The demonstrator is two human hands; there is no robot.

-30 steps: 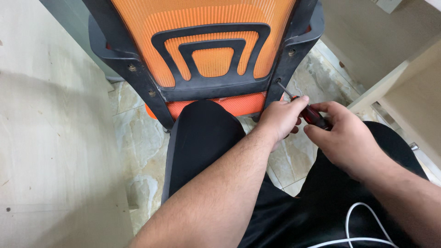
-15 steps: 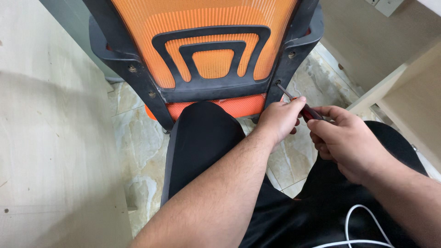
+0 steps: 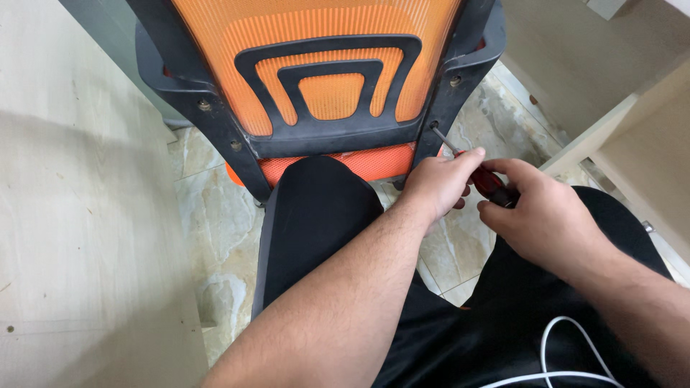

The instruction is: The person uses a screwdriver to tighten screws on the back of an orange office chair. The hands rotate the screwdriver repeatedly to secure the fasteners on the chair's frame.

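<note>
- Left hand [image 3: 438, 183] pinches the screwdriver [image 3: 471, 167] shaft; right hand [image 3: 543, 215] wraps the handle.
- Tip meets a screw [image 3: 434, 123] on the chair frame [image 3: 460, 86], seemingly unfinished; other screws look seated.

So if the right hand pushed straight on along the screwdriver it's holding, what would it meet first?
The right hand points the screwdriver up-left at the chair's black frame. The tip seems to be at or almost on a screw in that upright, so the screw comes first, though depth is hard to judge.

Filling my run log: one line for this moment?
left hand: steadies screwdriver | right hand: grips handle | tip: at chair frame screw
</note>
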